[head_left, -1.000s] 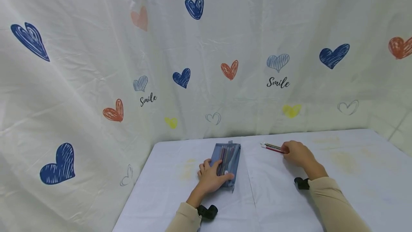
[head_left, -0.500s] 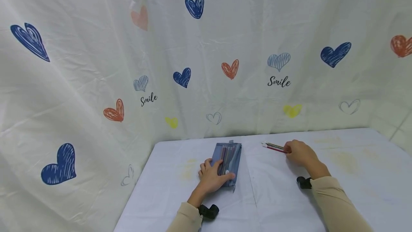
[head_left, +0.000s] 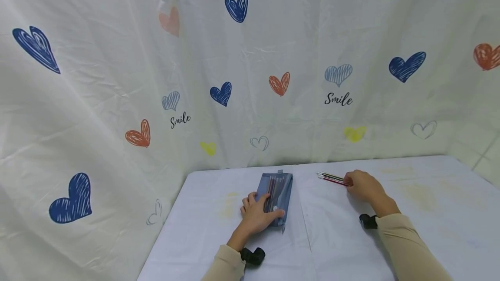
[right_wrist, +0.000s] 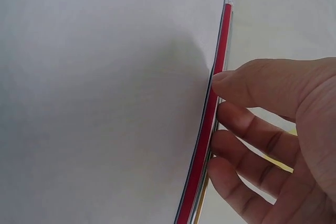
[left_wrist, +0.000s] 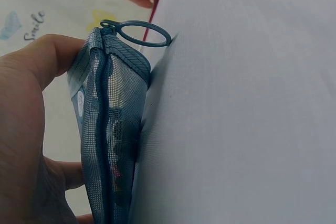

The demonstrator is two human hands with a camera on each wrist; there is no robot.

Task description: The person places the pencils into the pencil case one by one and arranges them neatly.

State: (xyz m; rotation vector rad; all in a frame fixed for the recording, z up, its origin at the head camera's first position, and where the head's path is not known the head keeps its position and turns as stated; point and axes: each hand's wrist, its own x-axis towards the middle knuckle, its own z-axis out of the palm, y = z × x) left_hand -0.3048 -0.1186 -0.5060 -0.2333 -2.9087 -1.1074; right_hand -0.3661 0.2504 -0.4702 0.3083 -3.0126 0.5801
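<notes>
A blue mesh pencil case (head_left: 287, 183) lies on the white-covered table, with several pencils showing through its top. My left hand (head_left: 255, 216) rests on it, thumb and fingers spread over the top. In the left wrist view the zipped edge of the pencil case (left_wrist: 113, 129) faces the camera, and a loop pull (left_wrist: 144, 23) sticks out at its corner. To the right, my right hand (head_left: 363, 187) pinches a small bunch of pencils (head_left: 330, 178), one red. The right wrist view has the thumb of my right hand (right_wrist: 278, 124) against the red pencil (right_wrist: 210, 103), fingers on the other side.
White cloth covers the table (head_left: 320, 237). Behind it hangs a pale curtain (head_left: 297, 34) printed with hearts and "Smile". A black wrist camera (head_left: 253, 256) sits at my left cuff, and another black camera (head_left: 368, 221) at my right.
</notes>
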